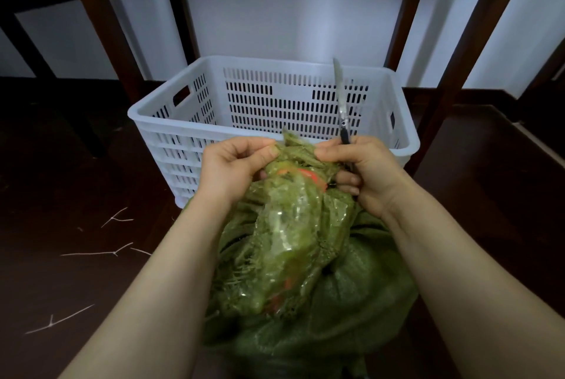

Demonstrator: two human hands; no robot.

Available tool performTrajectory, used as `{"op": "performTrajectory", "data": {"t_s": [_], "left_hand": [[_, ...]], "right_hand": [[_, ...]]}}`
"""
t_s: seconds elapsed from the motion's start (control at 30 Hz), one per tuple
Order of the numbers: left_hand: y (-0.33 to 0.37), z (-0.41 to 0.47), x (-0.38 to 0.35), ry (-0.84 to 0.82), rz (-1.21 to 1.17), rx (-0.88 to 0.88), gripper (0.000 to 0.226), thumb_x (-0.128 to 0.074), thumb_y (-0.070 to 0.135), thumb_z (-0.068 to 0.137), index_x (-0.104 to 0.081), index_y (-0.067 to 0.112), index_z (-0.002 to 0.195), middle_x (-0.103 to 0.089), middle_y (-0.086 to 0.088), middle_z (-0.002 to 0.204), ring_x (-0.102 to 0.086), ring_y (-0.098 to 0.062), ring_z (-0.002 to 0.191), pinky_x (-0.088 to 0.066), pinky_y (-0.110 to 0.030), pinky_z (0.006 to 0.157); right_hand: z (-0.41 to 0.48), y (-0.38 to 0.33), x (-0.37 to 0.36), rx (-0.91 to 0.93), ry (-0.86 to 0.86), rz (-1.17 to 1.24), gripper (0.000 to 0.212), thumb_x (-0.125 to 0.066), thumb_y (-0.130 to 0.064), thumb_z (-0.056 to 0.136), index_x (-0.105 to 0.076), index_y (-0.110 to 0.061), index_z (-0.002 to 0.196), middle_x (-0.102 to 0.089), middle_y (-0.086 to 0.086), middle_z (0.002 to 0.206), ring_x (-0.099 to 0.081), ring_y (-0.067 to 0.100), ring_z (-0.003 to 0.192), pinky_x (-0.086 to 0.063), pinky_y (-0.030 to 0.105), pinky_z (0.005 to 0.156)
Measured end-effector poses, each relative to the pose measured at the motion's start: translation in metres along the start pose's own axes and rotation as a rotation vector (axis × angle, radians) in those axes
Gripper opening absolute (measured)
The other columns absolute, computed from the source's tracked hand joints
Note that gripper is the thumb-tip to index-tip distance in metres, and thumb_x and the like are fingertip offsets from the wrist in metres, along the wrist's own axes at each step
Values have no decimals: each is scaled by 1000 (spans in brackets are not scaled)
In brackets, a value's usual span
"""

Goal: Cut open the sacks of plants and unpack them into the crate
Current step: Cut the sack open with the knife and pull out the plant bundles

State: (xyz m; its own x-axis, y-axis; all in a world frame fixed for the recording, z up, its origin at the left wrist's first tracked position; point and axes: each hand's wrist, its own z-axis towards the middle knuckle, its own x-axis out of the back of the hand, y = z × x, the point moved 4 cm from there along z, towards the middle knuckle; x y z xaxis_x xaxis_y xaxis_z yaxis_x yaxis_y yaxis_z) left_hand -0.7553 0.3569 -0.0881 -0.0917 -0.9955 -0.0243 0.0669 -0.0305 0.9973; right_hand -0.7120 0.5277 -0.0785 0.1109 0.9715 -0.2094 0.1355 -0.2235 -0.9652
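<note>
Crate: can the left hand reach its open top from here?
Probably yes: the crate stands open-topped just beyond the left hand, nothing between them, though that hand is pinching the sack top.

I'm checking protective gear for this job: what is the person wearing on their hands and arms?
Nothing visible: the left hand and right hand are ungloved, and both forearms are bare; no ring, sleeve, watch or bracelet is in view.
</note>
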Motion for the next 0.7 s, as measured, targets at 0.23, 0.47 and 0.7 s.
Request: {"op": "performTrajectory", "data": {"t_s": [0.23,0.47,0.7], "left_hand": [[34,-4,-11,-98,143,-251,20,-63,-4,85,-64,15,80,-60,5,70,-52,-3,61,-46,-13,59],[36,-3,-10,-36,313,-390,27,-67,-3,82,-65,24,80,-60,6,70,-52,-4,64,-50,-19,66],[43,-12,-22,-13,411,-585,24,-71,10,79,-68,29,94,-63,9,76,-58,-9,70,-52,-21,70]], "right_hand": [[9,-11,0,69,-27,-32,50,-68,-53,76,-70,-4,90,-71,6,84,-67,25,67,-55,29,62],[4,-21,10,49,13,-26,98,-40,-90,62,-69,-3,97,-65,3,61,-33,10,33,-29,16,34],[-4,-27,-1,99,176,-241,31,-81,-31,69,-72,-6,87,-74,16,83,-64,24,64,-48,29,63]]}}
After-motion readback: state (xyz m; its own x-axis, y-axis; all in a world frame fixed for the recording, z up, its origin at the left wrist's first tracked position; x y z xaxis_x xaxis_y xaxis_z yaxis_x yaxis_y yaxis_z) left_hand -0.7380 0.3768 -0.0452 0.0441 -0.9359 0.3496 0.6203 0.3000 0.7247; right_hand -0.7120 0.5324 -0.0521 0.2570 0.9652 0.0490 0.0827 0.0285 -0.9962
